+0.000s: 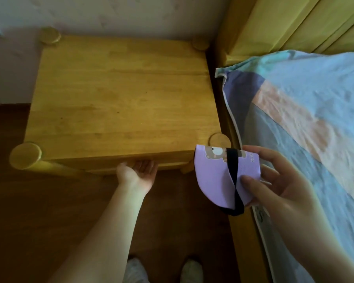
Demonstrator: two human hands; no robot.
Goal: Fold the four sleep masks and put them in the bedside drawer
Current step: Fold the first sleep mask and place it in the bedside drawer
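A: From the head camera, where is the mask?

B: The folded purple sleep mask (219, 176) is in the right hand (274, 186), held in the air just in front of the bedside cabinet's (121, 94) near right corner, beside the bed (307, 111). Its black elastic strap (234, 180) crosses the front and loops below the lower edge.

A: How do the fingers hold it?

B: The right thumb presses on the front face and the other fingers (264, 156) lie behind, so the mask is pinched between them.

A: And the other hand?

B: The left hand (137, 172) is palm up at the drawer front (147, 160), under the worktop's front edge. Its fingers are loosely spread and curl up against the wood; whether they grip anything, I cannot tell.

A: Is the drawer open?

B: It looks closed. Only 1 mask is visible, and 2 shoes (190, 270) show on the dark wooden floor (49, 201) below.
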